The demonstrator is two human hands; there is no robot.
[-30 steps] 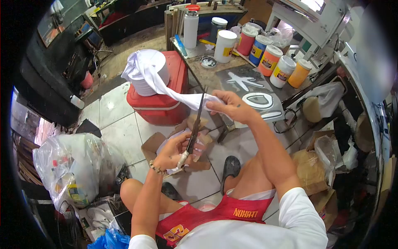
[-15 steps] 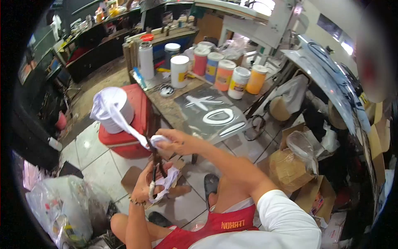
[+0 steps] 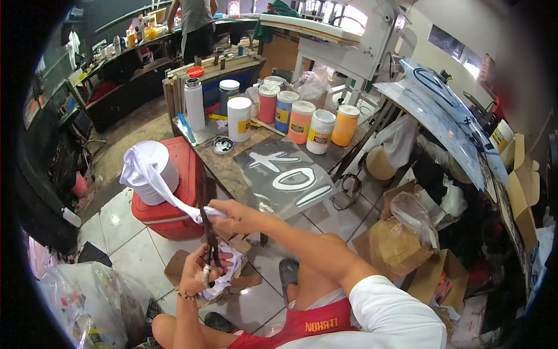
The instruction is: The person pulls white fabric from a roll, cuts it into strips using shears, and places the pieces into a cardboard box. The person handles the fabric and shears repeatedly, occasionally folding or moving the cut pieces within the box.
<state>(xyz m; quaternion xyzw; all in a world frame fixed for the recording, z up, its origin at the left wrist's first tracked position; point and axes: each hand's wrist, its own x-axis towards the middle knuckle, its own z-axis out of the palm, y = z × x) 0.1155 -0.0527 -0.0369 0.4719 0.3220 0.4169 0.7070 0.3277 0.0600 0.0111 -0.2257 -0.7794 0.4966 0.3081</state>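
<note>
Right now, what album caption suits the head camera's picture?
Left hand holding scissors at white cloth stretched between white bucket and right hand.

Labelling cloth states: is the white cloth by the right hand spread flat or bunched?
Bunched: the white cloth narrows to a strip between the white bucket, where it drapes over the top, and the right hand.
</note>
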